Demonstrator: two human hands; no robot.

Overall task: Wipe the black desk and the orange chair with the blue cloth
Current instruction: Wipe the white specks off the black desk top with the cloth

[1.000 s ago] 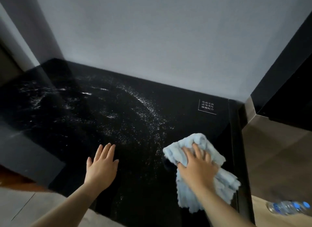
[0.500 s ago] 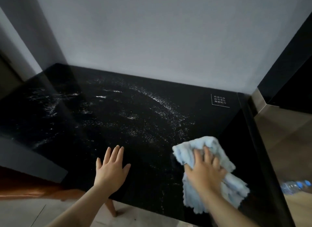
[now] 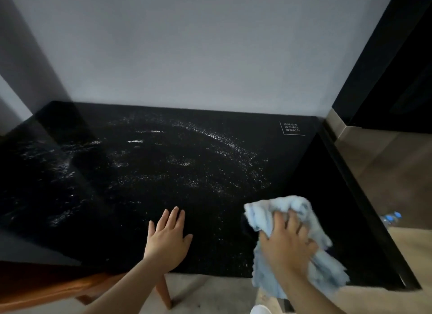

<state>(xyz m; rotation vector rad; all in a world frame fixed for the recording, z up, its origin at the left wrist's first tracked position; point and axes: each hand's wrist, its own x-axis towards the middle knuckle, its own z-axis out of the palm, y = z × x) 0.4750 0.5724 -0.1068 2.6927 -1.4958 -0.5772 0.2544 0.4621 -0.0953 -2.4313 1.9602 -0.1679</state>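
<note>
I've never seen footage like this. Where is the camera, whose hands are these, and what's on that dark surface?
No machine here: a person wears one wide-angle camera on the head, looking forward and down, so you see their own two arms. The left hand lies flat, fingers straight, on the black desk. The right hand grips a bunched blue cloth near the desk's right front corner. The pale specks across the top may be droplets or dust; I cannot tell which. A small white printed label sits at the far right corner. Below the front edge an orange chair shows, and a clear plastic bottle lies off to the right.
</note>
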